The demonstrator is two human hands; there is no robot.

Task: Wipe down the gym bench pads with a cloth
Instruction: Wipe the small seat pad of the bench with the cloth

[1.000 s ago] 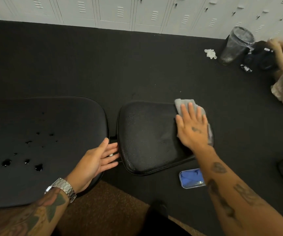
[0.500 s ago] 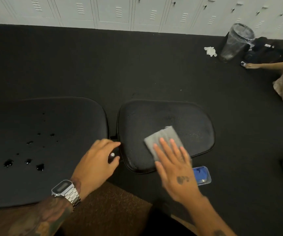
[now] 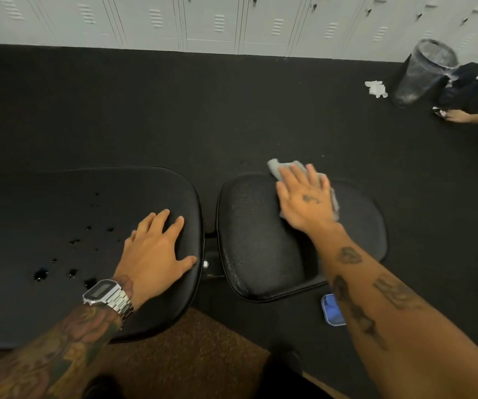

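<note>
Two black bench pads lie side by side. The smaller right pad (image 3: 261,249) looks damp and speckled. My right hand (image 3: 304,200) presses a grey cloth (image 3: 279,168) flat against that pad's far edge, with a corner of the cloth sticking out past the fingertips. The larger left pad (image 3: 59,226) carries several dark liquid drops on its left half. My left hand (image 3: 157,249) rests flat on the left pad's right end, fingers spread, holding nothing; a silver watch is on that wrist.
A blue phone (image 3: 330,309) lies on the black floor below the right pad, partly hidden by my forearm. At the far right stand a clear bin (image 3: 422,73), a crumpled white tissue (image 3: 376,87), a dark bag (image 3: 474,84) and another person's hand (image 3: 462,116). Grey lockers (image 3: 232,21) line the back.
My right hand has swept the cloth from the right pad's near middle up to its far edge. My left hand has moved from the gap onto the left pad's end.
</note>
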